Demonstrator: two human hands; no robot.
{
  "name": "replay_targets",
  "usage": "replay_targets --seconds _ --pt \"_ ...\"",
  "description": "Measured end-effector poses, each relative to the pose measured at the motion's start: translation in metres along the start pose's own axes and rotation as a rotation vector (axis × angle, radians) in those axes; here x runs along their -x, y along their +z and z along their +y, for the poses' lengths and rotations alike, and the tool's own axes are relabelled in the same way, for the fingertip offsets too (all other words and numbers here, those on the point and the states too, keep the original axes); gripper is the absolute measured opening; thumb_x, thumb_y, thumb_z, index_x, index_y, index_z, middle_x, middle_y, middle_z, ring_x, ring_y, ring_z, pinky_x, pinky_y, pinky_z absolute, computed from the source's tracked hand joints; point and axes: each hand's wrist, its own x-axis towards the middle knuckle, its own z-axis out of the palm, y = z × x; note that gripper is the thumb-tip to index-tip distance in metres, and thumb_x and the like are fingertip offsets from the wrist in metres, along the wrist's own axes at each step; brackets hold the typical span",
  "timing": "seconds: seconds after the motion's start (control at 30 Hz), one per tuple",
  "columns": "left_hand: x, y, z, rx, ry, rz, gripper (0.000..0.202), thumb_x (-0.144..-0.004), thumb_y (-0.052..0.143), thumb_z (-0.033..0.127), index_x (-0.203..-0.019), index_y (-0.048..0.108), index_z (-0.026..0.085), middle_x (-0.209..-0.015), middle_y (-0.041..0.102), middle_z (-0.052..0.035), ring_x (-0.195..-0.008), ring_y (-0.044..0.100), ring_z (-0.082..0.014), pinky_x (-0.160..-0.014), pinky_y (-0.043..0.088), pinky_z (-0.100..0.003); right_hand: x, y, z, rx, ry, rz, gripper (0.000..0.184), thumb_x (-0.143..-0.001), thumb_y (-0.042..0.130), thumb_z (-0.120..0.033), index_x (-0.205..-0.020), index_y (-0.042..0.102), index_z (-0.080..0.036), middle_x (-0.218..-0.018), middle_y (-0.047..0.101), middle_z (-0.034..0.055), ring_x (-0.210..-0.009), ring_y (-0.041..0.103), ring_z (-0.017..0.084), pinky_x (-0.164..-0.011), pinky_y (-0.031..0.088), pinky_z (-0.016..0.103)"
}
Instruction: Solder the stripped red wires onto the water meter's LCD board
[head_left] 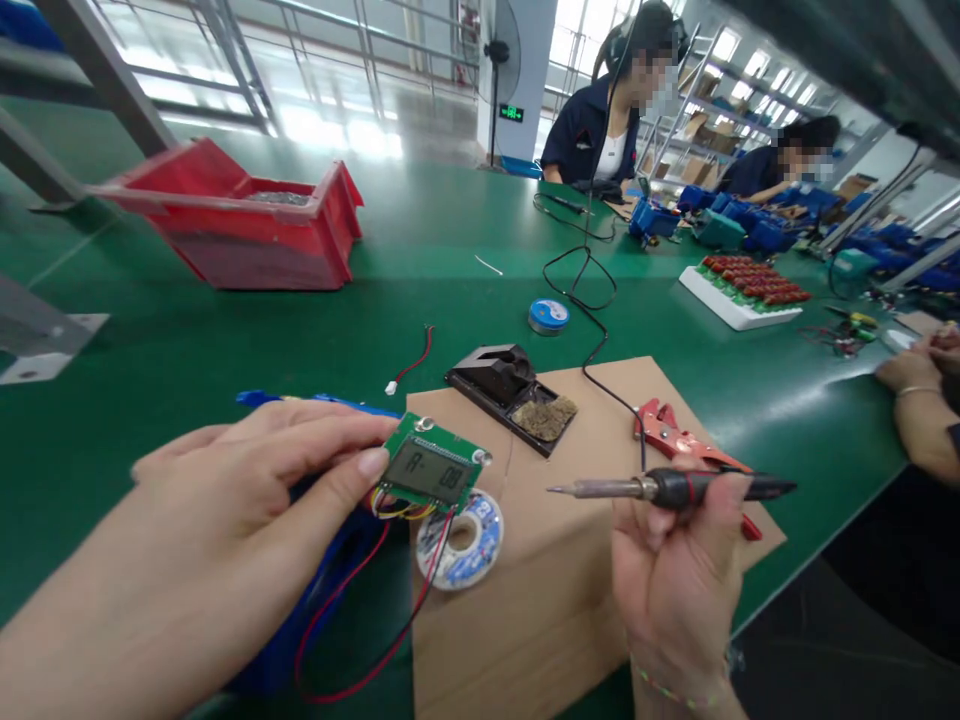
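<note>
Between the thumb and fingers of my left hand [277, 500] is a green circuit board with an LCD display [431, 465], its screen lit with dark characters. Red, black and yellow wires [352, 690] hang from its lower edge. A blue object [300, 620] lies below, mostly hidden by my left hand. My right hand [679, 560] grips a soldering iron [675, 488], its tip pointing left toward the board but apart from it. A solder spool [480, 550] sits on the cardboard just under the board. Behind it stands a black iron holder [495, 375] with a brown sponge [546, 416].
Red cutters [667, 432] lie on the cardboard [525, 600] behind the iron. On the green table are a blue tin [549, 316], a short red wire [420, 360], a red bin [277, 240] and a white tray of components [742, 305]. Co-workers [592, 130] sit opposite; another person's hand [911, 370] is at right.
</note>
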Motion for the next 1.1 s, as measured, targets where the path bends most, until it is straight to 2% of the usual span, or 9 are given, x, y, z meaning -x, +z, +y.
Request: replay_targets --seconds 0.1,0.2,0.33,0.47,0.57,0.73,0.9,1.03,1.1 --pt "0.002 0.005 0.005 -0.135 0.067 0.043 0.037 -0.094 0.044 0.052 -0.111 0.071 0.033 -0.104 0.073 0.0000 -0.092 0.065 -0.0270 -0.099 0.042 -0.048 -0.001 0.003 0.000 -0.025 0.066 -0.036 0.045 -0.092 0.059 -0.063 -0.078 0.050 -0.022 -0.052 0.040 -0.0111 -0.045 0.027 0.006 -0.046 0.023 0.022" --pt "0.008 0.008 0.008 -0.117 0.078 0.082 0.036 -0.096 0.041 0.049 -0.117 0.066 0.032 -0.106 0.072 -0.0002 -0.097 0.065 -0.0276 -0.098 0.040 -0.046 -0.002 0.003 0.000 -0.027 0.089 -0.067 0.045 -0.093 0.057 -0.064 -0.078 0.051 -0.021 -0.052 0.040 -0.0109 -0.046 0.028 0.006 -0.047 0.022 0.022" --pt "0.014 0.008 0.017 -0.172 0.142 0.048 0.038 -0.100 0.036 0.044 -0.119 0.065 0.028 -0.121 0.069 -0.0071 -0.117 0.059 -0.0317 -0.101 0.033 -0.049 -0.003 0.002 0.000 -0.072 0.108 -0.087 0.044 -0.094 0.058 -0.062 -0.077 0.050 -0.021 -0.051 0.041 -0.0108 -0.046 0.027 0.005 -0.047 0.021 0.022" --pt "0.016 0.012 0.027 -0.198 0.236 0.068 0.038 -0.101 0.035 0.039 -0.118 0.066 0.024 -0.117 0.069 -0.0101 -0.116 0.059 -0.0295 -0.099 0.035 -0.045 -0.003 -0.001 -0.001 -0.086 0.116 -0.081 0.046 -0.095 0.056 -0.061 -0.075 0.048 -0.020 -0.051 0.042 -0.0103 -0.046 0.028 0.005 -0.047 0.020 0.022" --pt "0.014 0.015 0.032 -0.211 0.228 0.082 0.037 -0.097 0.038 0.038 -0.106 0.072 0.026 -0.114 0.069 -0.0118 -0.115 0.060 -0.0321 -0.098 0.035 -0.050 -0.003 -0.003 -0.002 -0.065 0.108 -0.075 0.046 -0.094 0.057 -0.061 -0.075 0.047 -0.021 -0.051 0.042 -0.0104 -0.045 0.030 0.005 -0.047 0.021 0.022" --pt "0.007 0.009 0.039 -0.137 0.130 0.007 0.038 -0.092 0.037 0.040 -0.096 0.073 0.027 -0.114 0.069 -0.0112 -0.114 0.060 -0.0347 -0.102 0.029 -0.063 -0.002 -0.003 -0.005 -0.033 0.085 -0.098 0.044 -0.095 0.055 -0.061 -0.077 0.049 -0.021 -0.051 0.040 -0.0109 -0.045 0.030 0.006 -0.046 0.021 0.023" --pt "0.004 0.003 0.042 -0.102 0.128 -0.067 0.036 -0.090 0.038 0.040 -0.097 0.071 0.028 -0.108 0.069 -0.0088 -0.109 0.060 -0.0323 -0.100 0.031 -0.062 -0.003 -0.004 -0.005 -0.017 0.073 -0.115 0.047 -0.095 0.054 -0.063 -0.074 0.046 -0.021 -0.051 0.039 -0.0110 -0.045 0.028 0.005 -0.046 0.020 0.023" --pt "0.008 0.010 0.047 -0.107 0.203 -0.150 0.035 -0.092 0.037 0.038 -0.095 0.070 0.027 -0.103 0.071 -0.0073 -0.103 0.062 -0.0287 -0.099 0.032 -0.060 -0.004 -0.004 -0.004 -0.036 0.071 -0.098 0.045 -0.093 0.057 -0.061 -0.077 0.049 -0.021 -0.050 0.041 -0.0110 -0.045 0.027 0.005 -0.047 0.020 0.022" --pt "0.008 0.014 0.050 -0.127 0.219 -0.142 0.034 -0.093 0.037 0.035 -0.099 0.069 0.025 -0.104 0.072 -0.0086 -0.104 0.063 -0.0287 -0.100 0.031 -0.061 -0.003 -0.003 -0.005 -0.042 0.073 -0.096 0.044 -0.094 0.058 -0.061 -0.078 0.050 -0.020 -0.050 0.042 -0.0108 -0.045 0.028 0.005 -0.046 0.020 0.022"
